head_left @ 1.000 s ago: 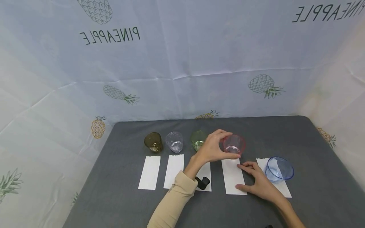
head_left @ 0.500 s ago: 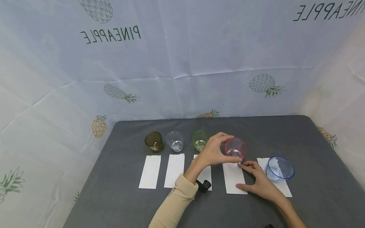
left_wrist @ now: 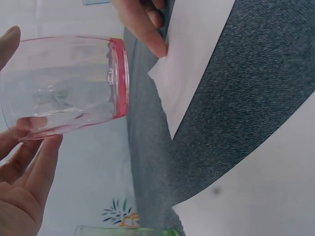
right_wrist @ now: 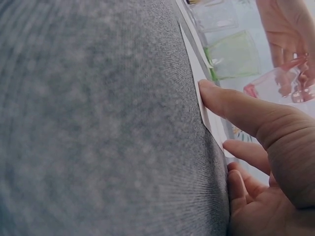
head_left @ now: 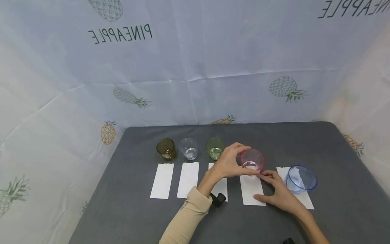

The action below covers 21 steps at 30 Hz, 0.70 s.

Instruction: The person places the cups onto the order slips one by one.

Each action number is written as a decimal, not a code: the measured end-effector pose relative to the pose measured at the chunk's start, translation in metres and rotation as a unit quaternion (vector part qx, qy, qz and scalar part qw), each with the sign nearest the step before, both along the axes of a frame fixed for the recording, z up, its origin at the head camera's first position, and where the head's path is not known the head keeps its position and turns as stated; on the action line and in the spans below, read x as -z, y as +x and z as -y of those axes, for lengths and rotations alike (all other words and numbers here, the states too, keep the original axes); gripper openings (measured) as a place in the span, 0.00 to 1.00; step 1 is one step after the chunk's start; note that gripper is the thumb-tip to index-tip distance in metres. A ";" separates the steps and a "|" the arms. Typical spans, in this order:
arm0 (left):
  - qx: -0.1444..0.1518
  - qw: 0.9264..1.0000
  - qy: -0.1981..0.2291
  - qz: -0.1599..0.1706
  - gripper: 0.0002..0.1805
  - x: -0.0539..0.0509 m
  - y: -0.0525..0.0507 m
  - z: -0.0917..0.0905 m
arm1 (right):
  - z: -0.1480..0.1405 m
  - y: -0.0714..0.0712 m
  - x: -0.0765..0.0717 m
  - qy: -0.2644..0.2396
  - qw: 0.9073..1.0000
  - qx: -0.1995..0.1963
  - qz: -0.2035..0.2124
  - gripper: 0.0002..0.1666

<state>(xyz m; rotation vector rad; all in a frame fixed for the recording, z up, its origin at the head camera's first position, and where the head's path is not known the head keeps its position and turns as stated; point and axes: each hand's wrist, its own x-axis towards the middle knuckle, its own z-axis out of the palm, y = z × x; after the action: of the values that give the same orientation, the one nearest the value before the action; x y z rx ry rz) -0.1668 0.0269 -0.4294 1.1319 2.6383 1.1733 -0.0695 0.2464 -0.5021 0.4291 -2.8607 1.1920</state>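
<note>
My left hand [head_left: 228, 163] holds a pink-tinted clear glass [head_left: 253, 158] by its sides, thumb on the near side and fingers on the far side. In the left wrist view the glass [left_wrist: 69, 88] has a thick red base, which hangs slightly above the table. Below it lies a white paper strip [head_left: 252, 191], its far end partly behind the glass and hand. My right hand [head_left: 281, 195] rests on this strip, thumb [right_wrist: 231, 101] and index fingertip at its right edge, fingers loosely extended. The right wrist view shows the strip [right_wrist: 194, 64] flat under those fingertips.
A blue glass [head_left: 300, 179] stands on another strip [head_left: 304, 201] at right. Along the back left are brown [head_left: 166, 149], clear [head_left: 189, 149] and green [head_left: 215, 149] glasses, with white strips [head_left: 161, 181] before them. A pineapple-print cloth [head_left: 195, 61] hangs behind the grey table [head_left: 122, 210].
The left hand has brought the pink glass slightly nearer and to the right, over the strip's far end. The right hand stays almost in place on the paper.
</note>
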 end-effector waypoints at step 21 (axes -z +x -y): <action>0.006 1.000 0.001 0.005 0.43 0.002 0.006 -0.002 | -0.001 -0.001 0.003 -0.020 1.000 0.004 -0.006 0.48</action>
<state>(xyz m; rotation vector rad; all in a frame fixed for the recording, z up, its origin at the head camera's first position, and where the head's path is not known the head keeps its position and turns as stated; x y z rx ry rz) -0.1606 0.0292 -0.4312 1.1381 2.6191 1.1762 -0.0705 0.2479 -0.5050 0.4214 -2.8199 1.2383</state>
